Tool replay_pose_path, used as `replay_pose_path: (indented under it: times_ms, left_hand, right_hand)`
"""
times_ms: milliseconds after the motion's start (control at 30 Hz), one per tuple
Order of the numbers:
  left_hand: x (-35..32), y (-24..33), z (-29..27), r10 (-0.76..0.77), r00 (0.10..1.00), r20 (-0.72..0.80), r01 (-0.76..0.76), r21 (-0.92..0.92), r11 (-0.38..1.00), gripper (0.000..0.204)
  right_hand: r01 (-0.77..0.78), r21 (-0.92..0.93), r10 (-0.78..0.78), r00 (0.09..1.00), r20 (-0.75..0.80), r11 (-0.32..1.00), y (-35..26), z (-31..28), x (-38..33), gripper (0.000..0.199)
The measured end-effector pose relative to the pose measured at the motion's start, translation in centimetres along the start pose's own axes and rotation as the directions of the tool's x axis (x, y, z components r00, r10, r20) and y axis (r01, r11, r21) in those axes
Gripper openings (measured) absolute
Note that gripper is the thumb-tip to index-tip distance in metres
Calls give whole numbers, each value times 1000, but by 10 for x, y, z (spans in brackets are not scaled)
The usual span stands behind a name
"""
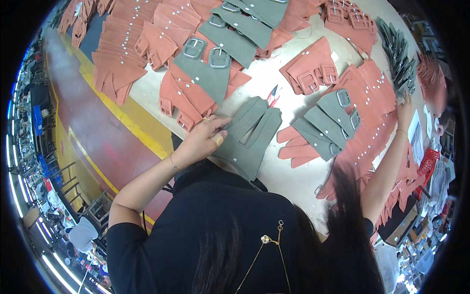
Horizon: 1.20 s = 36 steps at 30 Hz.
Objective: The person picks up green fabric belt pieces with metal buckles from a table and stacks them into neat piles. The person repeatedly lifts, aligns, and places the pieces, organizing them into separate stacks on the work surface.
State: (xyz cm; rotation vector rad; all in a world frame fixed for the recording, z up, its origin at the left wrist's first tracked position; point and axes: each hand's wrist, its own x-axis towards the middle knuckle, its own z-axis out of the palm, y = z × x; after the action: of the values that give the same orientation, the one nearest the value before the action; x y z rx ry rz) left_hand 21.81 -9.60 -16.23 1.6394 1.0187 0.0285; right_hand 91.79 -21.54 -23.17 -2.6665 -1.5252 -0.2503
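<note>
A dark green leather-like panel (247, 134) with two hole-punched strap ends lies at the table's near edge in front of me. My left hand (208, 134) is at its left edge, palm down, with fingers curled over the border. A ring and a yellow band show on its fingers. My right arm stretches far to the right. There my right hand (405, 105) is closed at the lower end of a fanned stack of dark green pieces (395, 54); its fingertips are partly hidden. Red-handled snippers (273, 95) lie just beyond the panel.
Overlapping coral pieces (117, 68) with small white stickers cover the far left. Green buckled pieces (203, 66) lie on them. More green buckled pieces (328, 117) and coral ones (311, 66) lie on the white table (267, 166). Left of the table runs a yellow-lined floor (103, 112).
</note>
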Motion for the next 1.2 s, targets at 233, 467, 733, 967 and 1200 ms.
replay_pose_path:
  times_ms: [233, 467, 733, 967, 1200]
  left_hand:
    - [-3, -13, 2, 95, 995, 22, -95, 3, 995, 43]
    - [2, -11, -8, 27, 988, 155, -5, -140, 990, 48]
    - [3, -10, -11, 13, 981, 193, 14, -141, 990, 49]
    - [1, -10, -11, 22, 981, 191, 15, -188, 982, 49]
    - [1, -9, -12, 16, 978, 207, 26, -196, 980, 50]
  right_hand:
    - [8, 299, 30, 992, -122, 954, -128, -57, -82, 49]
    - [84, 467, -24, 991, -132, 880, -236, -93, -150, 40]
    - [27, 492, -1, 999, -54, 870, -266, -101, -173, 37]
    - [44, 481, -43, 999, -12, 876, -278, -100, -176, 34]
    - [71, 484, -71, 997, -19, 872, -290, -109, -188, 33]
